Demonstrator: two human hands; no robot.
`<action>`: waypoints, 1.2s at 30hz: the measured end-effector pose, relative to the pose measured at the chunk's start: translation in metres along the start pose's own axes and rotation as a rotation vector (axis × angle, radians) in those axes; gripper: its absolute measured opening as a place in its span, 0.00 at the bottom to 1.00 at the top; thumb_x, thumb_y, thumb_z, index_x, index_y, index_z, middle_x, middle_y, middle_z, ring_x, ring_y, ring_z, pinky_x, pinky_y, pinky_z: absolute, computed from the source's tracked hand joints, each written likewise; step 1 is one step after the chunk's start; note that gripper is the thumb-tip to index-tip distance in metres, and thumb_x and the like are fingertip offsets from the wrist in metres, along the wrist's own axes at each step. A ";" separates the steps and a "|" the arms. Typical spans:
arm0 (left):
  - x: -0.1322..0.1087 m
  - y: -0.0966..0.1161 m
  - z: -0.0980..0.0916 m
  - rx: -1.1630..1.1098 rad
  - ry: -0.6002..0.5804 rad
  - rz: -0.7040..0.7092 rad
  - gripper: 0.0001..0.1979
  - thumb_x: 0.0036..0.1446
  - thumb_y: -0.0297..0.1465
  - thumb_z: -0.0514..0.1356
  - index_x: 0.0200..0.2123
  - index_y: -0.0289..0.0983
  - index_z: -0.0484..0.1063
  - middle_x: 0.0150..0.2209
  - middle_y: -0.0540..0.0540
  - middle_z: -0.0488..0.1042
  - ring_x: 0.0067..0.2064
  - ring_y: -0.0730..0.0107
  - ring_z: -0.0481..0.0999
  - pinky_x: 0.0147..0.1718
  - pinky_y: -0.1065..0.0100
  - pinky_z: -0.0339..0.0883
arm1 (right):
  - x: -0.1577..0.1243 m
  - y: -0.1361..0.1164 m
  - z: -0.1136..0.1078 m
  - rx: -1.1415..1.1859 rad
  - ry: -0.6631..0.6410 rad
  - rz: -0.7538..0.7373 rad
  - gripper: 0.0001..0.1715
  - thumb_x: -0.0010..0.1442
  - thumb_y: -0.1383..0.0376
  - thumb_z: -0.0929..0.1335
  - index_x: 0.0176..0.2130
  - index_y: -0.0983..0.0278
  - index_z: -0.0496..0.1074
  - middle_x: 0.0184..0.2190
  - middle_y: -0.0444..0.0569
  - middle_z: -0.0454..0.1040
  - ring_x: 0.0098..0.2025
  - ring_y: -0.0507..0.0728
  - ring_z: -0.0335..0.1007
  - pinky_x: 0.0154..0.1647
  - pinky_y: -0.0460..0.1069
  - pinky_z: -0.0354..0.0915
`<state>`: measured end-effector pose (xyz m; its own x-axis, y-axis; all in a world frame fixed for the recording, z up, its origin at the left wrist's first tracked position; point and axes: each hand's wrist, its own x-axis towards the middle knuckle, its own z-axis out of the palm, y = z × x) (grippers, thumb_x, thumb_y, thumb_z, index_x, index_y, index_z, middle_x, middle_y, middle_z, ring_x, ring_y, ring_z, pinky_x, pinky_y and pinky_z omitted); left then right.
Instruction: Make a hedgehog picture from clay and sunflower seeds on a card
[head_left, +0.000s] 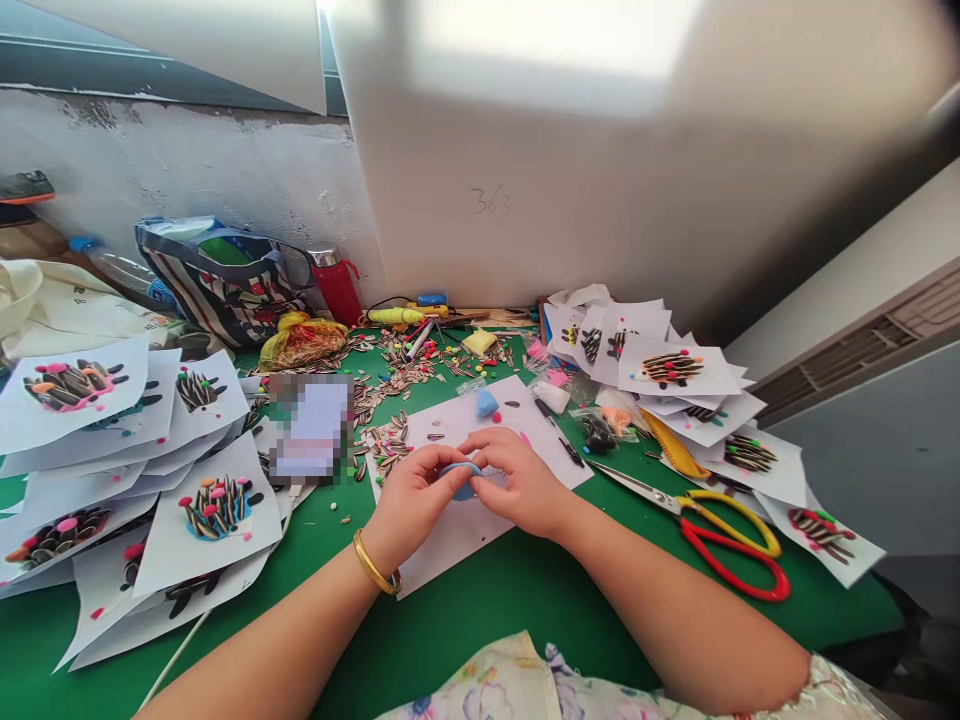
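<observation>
My left hand (409, 497), with a gold bangle on its wrist, and my right hand (517, 478) meet over a white sheet of paper (450, 545) on the green table (480, 610). Both pinch a flat piece of blue clay (463, 479) and press it onto the sheet. A second lump of blue clay (487, 402) lies farther back on the same sheet. Sunflower seeds (386, 440) are scattered just left of the sheet.
Stacks of finished seed-and-clay pictures lie at left (217, 510) and at back right (675, 370). Red-and-yellow scissors (720, 535) rest right of my right arm. A striped bag (225, 280), a red bottle (337, 285) and a white board (570, 180) stand behind.
</observation>
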<state>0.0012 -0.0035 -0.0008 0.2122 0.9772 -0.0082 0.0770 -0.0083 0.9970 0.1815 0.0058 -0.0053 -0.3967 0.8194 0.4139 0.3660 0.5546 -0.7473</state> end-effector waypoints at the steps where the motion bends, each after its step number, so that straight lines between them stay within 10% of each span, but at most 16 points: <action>1: 0.000 0.000 0.000 0.006 0.004 -0.005 0.13 0.54 0.39 0.65 0.35 0.35 0.76 0.34 0.45 0.76 0.34 0.68 0.74 0.34 0.68 0.71 | 0.000 0.000 0.000 -0.001 0.004 0.007 0.04 0.56 0.69 0.68 0.34 0.60 0.72 0.45 0.50 0.75 0.53 0.58 0.67 0.58 0.59 0.63; 24: 0.001 -0.008 -0.002 0.123 0.064 0.122 0.13 0.57 0.36 0.62 0.46 0.41 0.77 0.43 0.44 0.78 0.42 0.63 0.76 0.40 0.64 0.71 | -0.001 0.002 0.000 0.019 -0.001 0.064 0.08 0.58 0.68 0.68 0.39 0.59 0.73 0.47 0.51 0.74 0.54 0.59 0.66 0.57 0.58 0.64; 30: 0.002 -0.007 -0.002 0.255 0.062 0.160 0.08 0.57 0.36 0.62 0.33 0.38 0.78 0.33 0.46 0.77 0.34 0.66 0.74 0.34 0.67 0.69 | 0.000 0.003 0.000 -0.001 0.014 0.054 0.05 0.56 0.68 0.68 0.35 0.59 0.73 0.45 0.50 0.75 0.53 0.59 0.67 0.57 0.59 0.64; 36: 0.000 -0.011 -0.002 0.267 0.022 0.255 0.13 0.60 0.32 0.60 0.48 0.44 0.76 0.43 0.46 0.78 0.43 0.64 0.76 0.44 0.64 0.69 | 0.000 0.004 -0.001 -0.015 0.031 0.043 0.08 0.56 0.70 0.67 0.36 0.59 0.72 0.45 0.50 0.75 0.53 0.59 0.67 0.57 0.58 0.64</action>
<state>-0.0015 -0.0030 -0.0112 0.2367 0.9408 0.2424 0.2761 -0.3044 0.9117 0.1843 0.0084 -0.0077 -0.3545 0.8463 0.3977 0.3945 0.5209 -0.7570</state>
